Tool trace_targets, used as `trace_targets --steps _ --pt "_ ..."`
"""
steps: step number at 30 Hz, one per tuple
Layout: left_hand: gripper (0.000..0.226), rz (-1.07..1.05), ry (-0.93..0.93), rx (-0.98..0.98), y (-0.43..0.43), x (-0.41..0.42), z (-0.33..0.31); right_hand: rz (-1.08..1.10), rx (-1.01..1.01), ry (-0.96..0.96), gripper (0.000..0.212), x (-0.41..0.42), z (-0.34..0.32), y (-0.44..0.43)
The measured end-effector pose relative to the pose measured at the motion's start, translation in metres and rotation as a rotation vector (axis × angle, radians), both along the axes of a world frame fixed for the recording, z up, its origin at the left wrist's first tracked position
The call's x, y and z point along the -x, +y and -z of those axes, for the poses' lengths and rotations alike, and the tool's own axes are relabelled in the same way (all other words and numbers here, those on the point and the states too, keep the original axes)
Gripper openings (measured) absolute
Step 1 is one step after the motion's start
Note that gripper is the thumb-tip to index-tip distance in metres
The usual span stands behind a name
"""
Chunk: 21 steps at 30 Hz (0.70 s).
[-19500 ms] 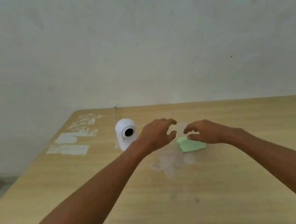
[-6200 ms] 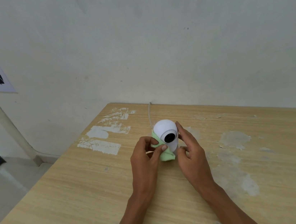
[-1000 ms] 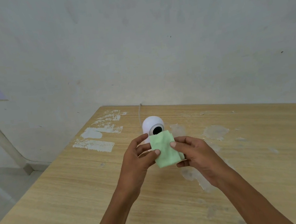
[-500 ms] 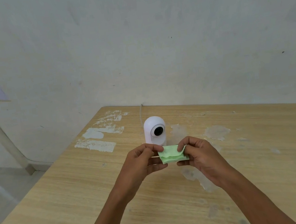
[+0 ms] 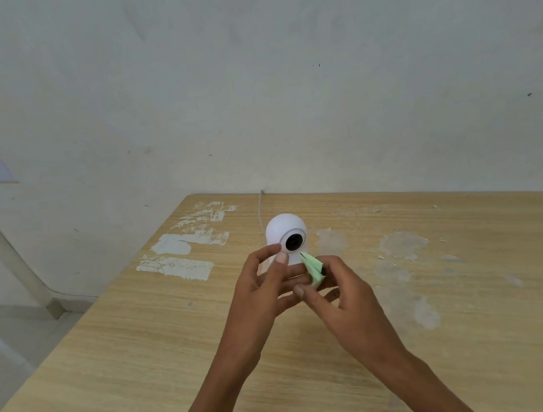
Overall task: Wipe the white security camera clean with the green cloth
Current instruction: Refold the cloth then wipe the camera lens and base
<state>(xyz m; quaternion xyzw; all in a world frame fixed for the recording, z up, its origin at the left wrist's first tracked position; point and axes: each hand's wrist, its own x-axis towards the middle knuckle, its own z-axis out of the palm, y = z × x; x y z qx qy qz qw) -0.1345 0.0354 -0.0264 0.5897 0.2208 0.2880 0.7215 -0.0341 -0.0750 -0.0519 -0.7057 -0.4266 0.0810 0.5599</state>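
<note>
Centrally, my right hand pinches the folded green cloth; my left hand is loosely spread beside it. White security camera stands upright just behind, on the wooden table.

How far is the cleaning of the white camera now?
Done: nothing shows it; the security camera stands upright on the table. In hand: the right hand holds the folded green cloth just below the lens, left hand beside it. Left: any remaining wiping; cleanliness cannot be judged.

Both forearms are bare, with no sleeves, rings or watch.
</note>
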Motion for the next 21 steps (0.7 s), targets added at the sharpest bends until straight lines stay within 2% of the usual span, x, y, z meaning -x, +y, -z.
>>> trace_targets --steps 3,6,8,11,15,18,21 --pt "0.025 0.031 0.004 0.018 0.003 0.001 0.000 0.067 -0.071 0.213 0.013 -0.011 0.002 0.001" --pt "0.017 -0.084 0.134 -0.264 0.013 0.002 0.009 0.044 -0.128 0.566 0.014 -0.023 0.001 0.001" --pt "0.013 -0.055 0.222 -0.418 0.016 0.002 0.014 0.009 -0.172 0.730 0.015 -0.026 0.001 0.000" --pt "0.016 0.043 0.207 -0.280 0.012 -0.003 0.019 -0.030 -0.234 0.857 0.019 -0.028 0.000 0.000" --pt "0.015 0.014 0.102 -0.066 0.008 -0.008 0.022 -0.106 -0.269 0.977 0.020 -0.028 -0.002 0.001" --pt "0.017 0.064 0.107 -0.025 0.010 -0.010 0.025 -0.109 -0.242 0.943 0.021 -0.028 0.000 0.001" --pt "0.020 0.107 0.121 0.009 0.009 -0.010 0.026 -0.125 -0.308 0.982 0.028 -0.028 -0.001 0.002"
